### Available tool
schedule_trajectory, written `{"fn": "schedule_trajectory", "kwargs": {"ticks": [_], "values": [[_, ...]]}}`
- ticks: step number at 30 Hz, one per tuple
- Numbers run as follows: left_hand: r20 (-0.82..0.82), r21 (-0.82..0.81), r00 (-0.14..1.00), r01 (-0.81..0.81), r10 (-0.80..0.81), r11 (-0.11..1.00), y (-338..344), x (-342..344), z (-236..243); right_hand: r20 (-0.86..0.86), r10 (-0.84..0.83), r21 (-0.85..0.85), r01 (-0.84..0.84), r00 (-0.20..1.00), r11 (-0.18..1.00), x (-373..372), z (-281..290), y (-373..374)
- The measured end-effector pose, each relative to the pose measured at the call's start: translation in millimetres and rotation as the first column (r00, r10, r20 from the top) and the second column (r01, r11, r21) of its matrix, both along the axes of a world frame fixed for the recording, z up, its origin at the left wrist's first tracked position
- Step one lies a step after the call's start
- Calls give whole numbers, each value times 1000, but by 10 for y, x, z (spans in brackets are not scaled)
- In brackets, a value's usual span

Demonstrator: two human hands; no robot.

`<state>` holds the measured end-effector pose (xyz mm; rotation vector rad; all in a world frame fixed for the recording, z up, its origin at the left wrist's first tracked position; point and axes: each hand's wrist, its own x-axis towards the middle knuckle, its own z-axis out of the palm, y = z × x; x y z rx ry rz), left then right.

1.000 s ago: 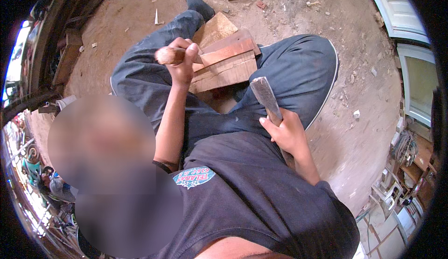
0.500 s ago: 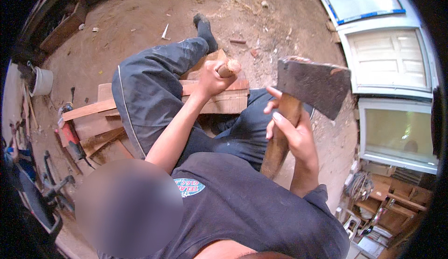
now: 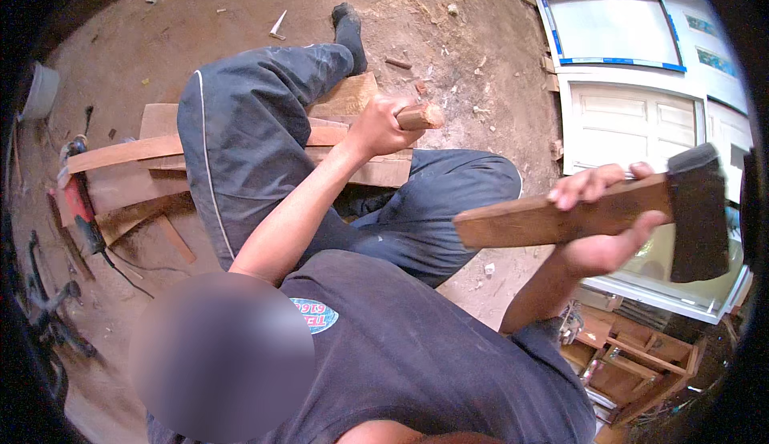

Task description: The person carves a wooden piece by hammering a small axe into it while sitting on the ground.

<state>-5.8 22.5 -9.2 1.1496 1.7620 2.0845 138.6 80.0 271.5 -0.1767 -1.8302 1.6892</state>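
My left hand (image 3: 378, 128) is wrapped round a wooden stick (image 3: 423, 116), whose rough, pale cut end pokes out to the right. It is above wooden boards (image 3: 390, 168) that lie between my legs. Out to the right, my right hand (image 3: 602, 253) grips a hatchet (image 3: 553, 218) by its wooden handle near the head. The fingers lie over the handle's upper side, and the thumb runs along the lower side. The dark metal head points right, and the handle's butt is over my bent right knee.
A red and black power tool (image 3: 80, 204) with a cord rests on the left floor beside a long curved wooden strip (image 3: 132, 152). White-framed panels (image 3: 633, 116) stand at the right, above a wooden cabinet frame (image 3: 645, 356). A white bucket (image 3: 38, 92) is at the far left.
The hatchet has swung from upright to lying sideways, with its head now farther right. My right hand has moved up and right. My left hand and the stick have shifted slightly right.
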Motion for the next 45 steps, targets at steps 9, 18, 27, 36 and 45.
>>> {"fn": "schedule_trajectory", "kwargs": {"ticks": [9,18,27,36,45], "values": [[-56,11,998,-10,11,1000,-47,-32,7,560,-111,-27,152,821,988,89,-596,-173],[-49,25,999,-6,7,1000,26,2,30,777,-29,175,-171,629,969,217,-798,78],[-12,57,1000,-29,29,998,-18,34,78,278,92,272,-170,956,947,121,-558,-55],[-63,-41,998,-19,16,999,-12,81,-64,522,-26,-148,121,852,982,181,-540,-11],[-92,29,995,-32,35,999,14,-28,2,770,-177,163,79,613,983,267,-246,-15]]}}
